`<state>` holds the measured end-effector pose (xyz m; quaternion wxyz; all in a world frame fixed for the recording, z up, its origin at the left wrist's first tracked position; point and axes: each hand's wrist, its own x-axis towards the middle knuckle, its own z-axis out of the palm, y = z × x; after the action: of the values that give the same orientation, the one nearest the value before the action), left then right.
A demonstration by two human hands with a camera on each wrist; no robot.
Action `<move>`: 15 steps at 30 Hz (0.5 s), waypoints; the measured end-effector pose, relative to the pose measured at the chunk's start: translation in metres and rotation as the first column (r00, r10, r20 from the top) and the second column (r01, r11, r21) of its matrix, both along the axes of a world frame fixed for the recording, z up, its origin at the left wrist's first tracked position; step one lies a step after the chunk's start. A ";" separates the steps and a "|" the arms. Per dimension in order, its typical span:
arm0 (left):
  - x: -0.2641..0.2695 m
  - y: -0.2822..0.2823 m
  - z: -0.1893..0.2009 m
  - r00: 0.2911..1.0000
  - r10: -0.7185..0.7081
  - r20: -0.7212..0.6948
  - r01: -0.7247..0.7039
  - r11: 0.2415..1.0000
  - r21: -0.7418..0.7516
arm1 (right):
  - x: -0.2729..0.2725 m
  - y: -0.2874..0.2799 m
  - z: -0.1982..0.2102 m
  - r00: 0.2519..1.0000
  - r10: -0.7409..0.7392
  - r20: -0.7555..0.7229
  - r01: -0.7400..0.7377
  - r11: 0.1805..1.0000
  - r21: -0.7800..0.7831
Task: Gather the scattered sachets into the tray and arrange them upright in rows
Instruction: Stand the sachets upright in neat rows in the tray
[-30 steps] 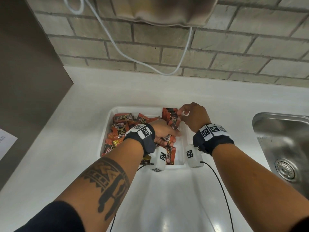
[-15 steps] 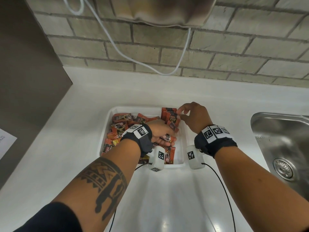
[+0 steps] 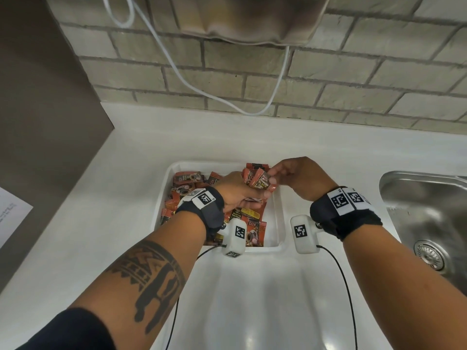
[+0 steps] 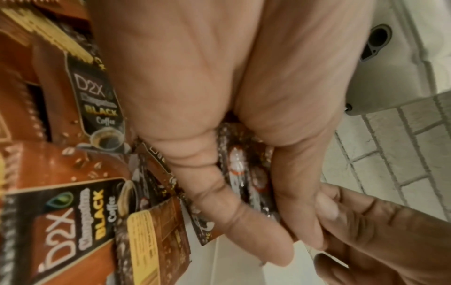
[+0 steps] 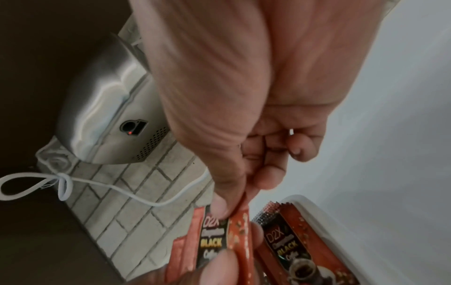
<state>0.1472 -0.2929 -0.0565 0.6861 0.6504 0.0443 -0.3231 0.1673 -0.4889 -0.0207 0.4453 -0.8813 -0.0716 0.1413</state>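
Note:
A white tray (image 3: 281,218) on the counter holds many red-brown coffee sachets (image 3: 252,231), most lying loose, a few standing at its far right corner. My left hand (image 3: 252,198) is over the tray and grips a small bundle of sachets (image 4: 241,167) between thumb and curled fingers. My right hand (image 3: 272,176) pinches the top edge of one sachet (image 3: 262,183) of that bundle with thumb and forefinger (image 5: 227,204). Beside it in the right wrist view an upright sachet (image 5: 288,250) leans by the tray rim (image 5: 341,241).
A steel sink (image 3: 424,210) lies to the right. A hand dryer (image 3: 252,18) and its white cable (image 3: 227,97) hang on the brick wall behind. A paper sheet (image 3: 10,215) lies at far left. A second white moulded tray (image 3: 252,311) sits nearer me.
My left hand has lifted its bundle of sachets up toward the right hand. The right hand's thumb and forefinger now pinch one sachet of it.

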 end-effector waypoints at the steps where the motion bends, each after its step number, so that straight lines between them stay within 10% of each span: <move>1: 0.000 0.001 0.001 1.000 0.004 -0.009 -0.004 1.000 0.031 | 0.001 -0.001 0.002 0.999 -0.030 0.024 0.030 1.000 0.001; 15: -0.009 -0.004 -0.002 0.974 -0.173 -0.148 0.220 0.883 0.415 | 0.006 0.003 -0.006 0.964 0.006 0.266 0.093 0.929 -0.358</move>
<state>0.1382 -0.2969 -0.0580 0.4868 0.7679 0.0847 -0.4076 0.1730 -0.4863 -0.0270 0.2625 -0.9611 -0.0825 0.0240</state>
